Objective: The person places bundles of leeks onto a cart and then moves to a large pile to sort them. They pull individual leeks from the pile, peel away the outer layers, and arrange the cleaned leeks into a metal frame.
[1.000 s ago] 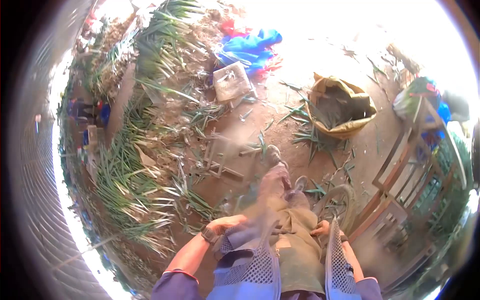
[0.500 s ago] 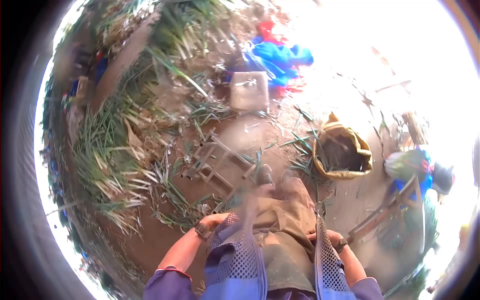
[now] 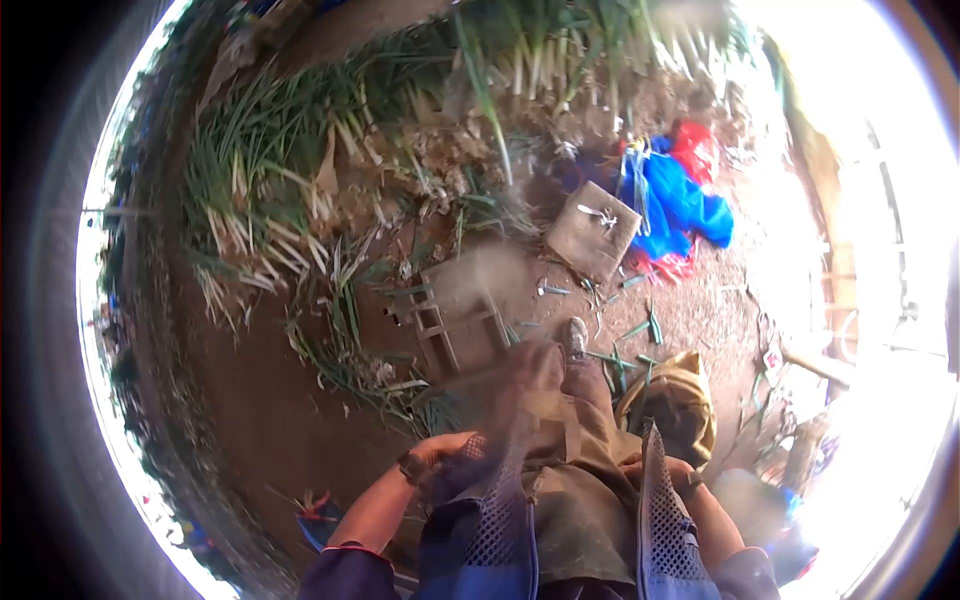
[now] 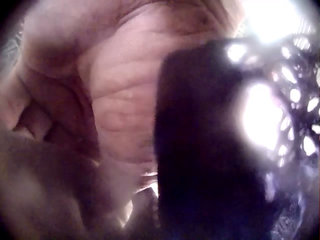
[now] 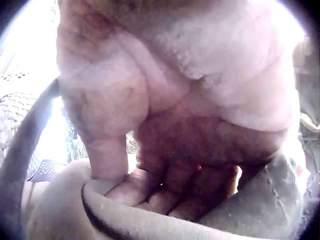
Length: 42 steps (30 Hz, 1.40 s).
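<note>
My left hand (image 3: 440, 452) is at my left hip, beside the mesh-sided blue vest (image 3: 500, 535). In the left wrist view its palm shows next to dark cloth (image 4: 205, 130); its fingers lie in shadow, and I cannot tell whether they hold anything. At the other hip, my right hand (image 3: 678, 470) grips the brown apron-like garment (image 3: 585, 510) over my front, partly behind the vest's edge. The right wrist view shows fingers (image 5: 172, 185) and thumb bent down behind a fold of that cloth (image 5: 150, 220), which hides the fingertips.
Heaps of green onions (image 3: 270, 190) line the far left and back. A low wooden frame (image 3: 455, 325) lies ahead of my legs. Beyond it are a square stool (image 3: 592, 232) and blue plastic (image 3: 672, 200). A yellow-brown sack (image 3: 690, 385) stands right of my feet, among cut leaves.
The view has swung left as my legs step: the stool and blue plastic have shifted right, the sack closer to me. Both hands stay at my hips.
</note>
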### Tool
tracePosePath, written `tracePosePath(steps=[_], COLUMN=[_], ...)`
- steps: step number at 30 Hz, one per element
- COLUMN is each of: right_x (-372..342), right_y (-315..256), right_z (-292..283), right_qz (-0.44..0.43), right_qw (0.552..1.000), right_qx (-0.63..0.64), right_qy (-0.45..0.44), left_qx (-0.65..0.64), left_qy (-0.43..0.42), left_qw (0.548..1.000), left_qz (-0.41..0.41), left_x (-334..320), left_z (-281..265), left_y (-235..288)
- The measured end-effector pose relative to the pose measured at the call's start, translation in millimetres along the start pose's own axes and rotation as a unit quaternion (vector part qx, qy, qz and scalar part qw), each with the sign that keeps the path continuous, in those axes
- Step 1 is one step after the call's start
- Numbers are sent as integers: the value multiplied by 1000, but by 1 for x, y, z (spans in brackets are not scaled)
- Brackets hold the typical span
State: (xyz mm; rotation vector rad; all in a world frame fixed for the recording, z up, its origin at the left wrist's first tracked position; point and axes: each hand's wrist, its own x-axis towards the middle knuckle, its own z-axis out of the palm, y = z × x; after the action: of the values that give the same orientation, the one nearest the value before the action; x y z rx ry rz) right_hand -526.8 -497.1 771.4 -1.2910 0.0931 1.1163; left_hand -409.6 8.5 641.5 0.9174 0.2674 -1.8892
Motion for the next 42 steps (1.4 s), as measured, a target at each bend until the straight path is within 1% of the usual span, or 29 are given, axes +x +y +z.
tracePosePath(steps=[2, 3, 4, 6, 7, 8, 9, 10, 11, 12, 13, 14, 15, 16, 17, 18, 19, 20, 26, 31, 34, 35, 36, 37, 38, 39, 40, 41, 42], right_x=[11, 10, 17, 40, 47, 57, 69, 80, 92, 103, 116, 125, 143, 157, 167, 175, 186, 193, 211, 254, 289, 304, 311, 317, 321, 333, 342, 357, 375], right_y=[8, -5, -11, -24, -103, -103, -94, -85, -94, -102, -118, -132, -194, -196, -196, -208, -222, -237, -304, -356, -381, -368, -339, -306, -263, -207, -256, -287, -313], right_z=[-32, -42, -55, -81, -78, -89, -103, -118, -131, -142, -149, -152, -151, -152, -153, -154, -161, -164, -195, -235, -266, -291, -326, -367, -413, -471, -457, -462, -466], right_qz=[75, 91, 101, 111, 214, 219, 71, -77, -222, -215, -170, -120, -42, -38, -98, -154, -181, -174, -96, -71, -75, -28, 28, 85, 151, 107, 172, 213, 242], right_qw=[988, 989, 988, 988, 960, 960, 995, 993, 953, 953, 961, 967, 947, 946, 972, 981, 970, 970, 978, 970, 962, 968, 973, 968, 943, 926, 929, 922, 911], right_qx=[96, 94, 86, 24, 176, 172, 52, -70, -193, -199, -206, -210, -289, -288, -169, -48, -64, -72, -126, -182, -210, -176, -93, 21, 156, 43, -34, -93, -127], right_qy=[-98, -65, -73, -108, -36, -37, -49, -61, -75, -80, -79, -81, -134, -141, -128, -111, -146, -154, -136, -141, -157, -177, -208, -235, -252, -361, -325, -311, -309], left_qx=[-45, -71, -98, -164, -196, -201, -184, -168, -173, -141, -109, -106, -108, -107, -110, -117, -121, -125, -138, -141, -152, -161, -168, -177, -183, -189, -192, -193, -189], left_qy=[22, 32, 46, 72, 84, 81, 86, 89, 84, 57, 31, 31, 37, 45, 52, 59, 64, 73, 132, 191, 229, 239, 246, 250, 251, 250, 245, 238, 226], left_qw=[998, 996, 993, 981, 973, 972, 973, 973, 972, 975, 974, 973, 971, 970, 969, 968, 967, 965, 953, 938, 927, 924, 922, 918, 918, 918, 919, 922, 926], left_qz=[23, 33, 46, 71, 84, 88, 108, 129, 136, 165, 195, 204, 210, 213, 215, 216, 216, 216, 235, 252, 254, 252, 250, 250, 247, 243, 241, 238, 236], left_x=[3, 4, 7, 11, 7, -3, -28, -45, -48, -52, -54, -56, -58, -62, -66, -71, -77, -81, -83, -67, -54, -47, -38, -25, -12, 4, 22, 41, 62], left_z=[7, 9, 9, 9, 11, 10, 20, 24, 12, 1, -8, -14, -19, -27, -31, -35, -42, -46, -68, -83, -84, -80, -74, -69, -62, -54, -43, -33, -27], left_y=[4, 4, 3, 2, 14, 27, 59, 87, 101, 113, 122, 125, 129, 134, 138, 139, 143, 147, 170, 196, 206, 208, 209, 211, 216, 219, 226, 235, 245])
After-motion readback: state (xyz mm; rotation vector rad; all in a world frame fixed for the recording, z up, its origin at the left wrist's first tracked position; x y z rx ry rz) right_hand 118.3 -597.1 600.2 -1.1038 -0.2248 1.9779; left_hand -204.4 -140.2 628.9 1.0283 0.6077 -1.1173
